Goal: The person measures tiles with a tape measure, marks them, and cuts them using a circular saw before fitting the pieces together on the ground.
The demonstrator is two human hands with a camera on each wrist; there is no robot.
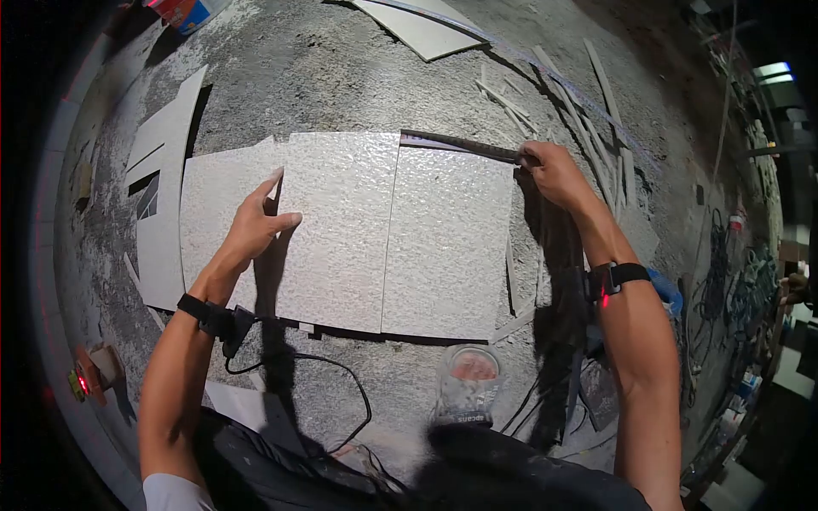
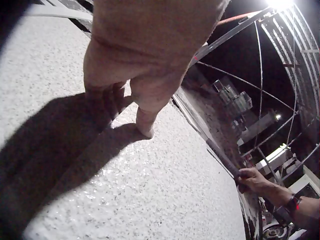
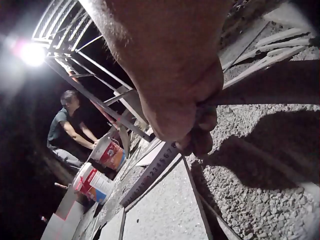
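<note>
Now held along a tile's far edge: a numbered measuring strip [image 1: 460, 143]

The strip is gripped at one end by the right hand [image 1: 558, 175], whose fingers are curled round it just past the far right corner of the right-hand tile [image 1: 447, 247]. From there it is stretched back along that tile's far edge to the seam with the middle tile [image 1: 336, 230]. In the right wrist view, printed digits can be read on it beside the fingers. The left hand [image 1: 256, 223] is held with thumb and forefinger spread wide at the left edge of the middle tile; the tile's pale, speckled surface is touched by the thumb, and no object is gripped.

Both tiles are laid side by side on rough, gritty ground [image 1: 332, 77], with another pale panel [image 1: 217, 209] placed to their left. Narrow offcuts [image 1: 605, 85] are scattered beyond the right hand. A clear tub [image 1: 469, 383] is set just beside the near edge of the right-hand tile, and a black cable [image 1: 362, 387] is looped near the knees. In the right wrist view, two printed buckets [image 3: 92, 182] are seen, with a person [image 3: 67, 125] bent toward them.
</note>
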